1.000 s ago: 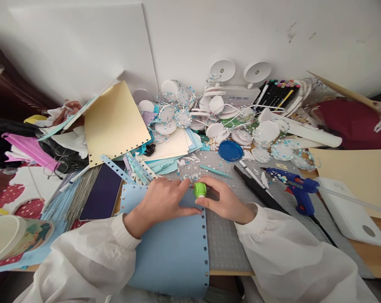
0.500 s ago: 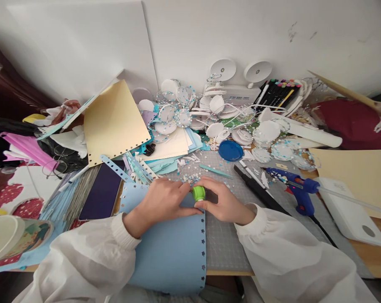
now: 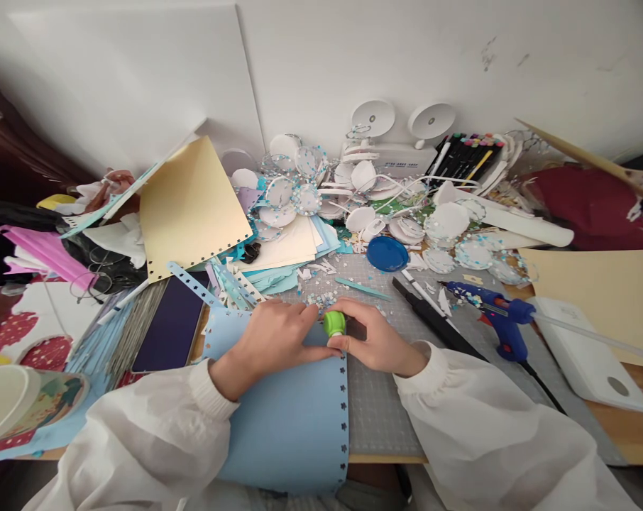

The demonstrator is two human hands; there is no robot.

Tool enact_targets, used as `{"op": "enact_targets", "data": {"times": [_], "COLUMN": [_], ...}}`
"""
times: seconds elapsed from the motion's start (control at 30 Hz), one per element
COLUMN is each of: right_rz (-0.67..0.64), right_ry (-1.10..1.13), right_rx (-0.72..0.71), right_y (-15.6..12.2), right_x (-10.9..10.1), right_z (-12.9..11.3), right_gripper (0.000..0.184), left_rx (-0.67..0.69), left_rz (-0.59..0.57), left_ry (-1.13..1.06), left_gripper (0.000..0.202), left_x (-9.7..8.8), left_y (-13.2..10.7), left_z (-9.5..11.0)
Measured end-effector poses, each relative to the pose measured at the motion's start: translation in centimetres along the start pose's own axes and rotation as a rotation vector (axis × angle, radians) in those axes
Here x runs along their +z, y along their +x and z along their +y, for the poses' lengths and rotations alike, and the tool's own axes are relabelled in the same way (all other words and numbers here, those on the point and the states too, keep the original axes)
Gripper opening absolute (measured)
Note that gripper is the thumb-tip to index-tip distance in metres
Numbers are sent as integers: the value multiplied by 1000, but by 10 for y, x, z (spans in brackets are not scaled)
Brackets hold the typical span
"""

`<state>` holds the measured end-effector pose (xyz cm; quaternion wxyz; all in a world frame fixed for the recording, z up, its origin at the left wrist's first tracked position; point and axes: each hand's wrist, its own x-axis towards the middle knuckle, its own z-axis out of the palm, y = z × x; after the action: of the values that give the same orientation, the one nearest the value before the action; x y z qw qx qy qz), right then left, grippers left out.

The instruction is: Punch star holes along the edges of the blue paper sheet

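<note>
A light blue paper sheet [image 3: 294, 419] lies on the grey cutting mat [image 3: 380, 404], with a row of star holes along its right edge. My left hand [image 3: 271, 341] lies flat on the sheet's top part, fingers stretched toward the edge. A small green paper punch [image 3: 334, 323] sits on the sheet's upper right corner. My right hand [image 3: 377, 341] is closed around the punch, thumb and fingers pinching it from the right.
A blue glue gun [image 3: 495, 312] lies right of the mat, with a black knife-like tool [image 3: 433, 316] and a white box [image 3: 592, 351] nearby. A cream sheet [image 3: 191, 206], white paper discs [image 3: 449, 220], a blue lid [image 3: 387, 253], markers [image 3: 468, 156] and scraps crowd the back. A dark phone [image 3: 169, 330] rests at left.
The green punch and my right hand have shifted slightly up along the sheet's right edge. My left hand has stayed flat on the paper.
</note>
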<state>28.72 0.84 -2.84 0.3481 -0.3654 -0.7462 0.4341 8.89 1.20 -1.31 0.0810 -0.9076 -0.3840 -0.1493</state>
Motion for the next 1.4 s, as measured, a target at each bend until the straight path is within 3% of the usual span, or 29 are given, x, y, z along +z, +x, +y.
{"op": "enact_targets", "data": {"times": [0.3, 0.43, 0.63, 0.93, 1.2, 1.4], "right_rz": [22, 41, 82, 62, 44, 86], "right_ry": [-20, -50, -82, -65, -47, 65], "right_rx": [-48, -73, -109, -136, -81, 20], "right_y": [0, 0, -1, -3, 0, 0], "right_x": [0, 1, 3, 3, 3, -1], "right_z": [1, 2, 4, 4, 4, 1], "right_gripper": [16, 15, 15, 21, 17, 21], "left_rx": [-23, 30, 25, 48, -54, -71], "left_rz": [-102, -154, -193, -108, -105, -85], "left_ry": [-18, -152, -284, -343, -165, -170], "left_gripper": [61, 67, 59, 58, 64, 70], "left_x": [-4, -11, -13, -5, -1, -1], "left_y": [1, 10, 18, 12, 6, 4], "left_z": [-1, 3, 4, 3, 5, 5]}}
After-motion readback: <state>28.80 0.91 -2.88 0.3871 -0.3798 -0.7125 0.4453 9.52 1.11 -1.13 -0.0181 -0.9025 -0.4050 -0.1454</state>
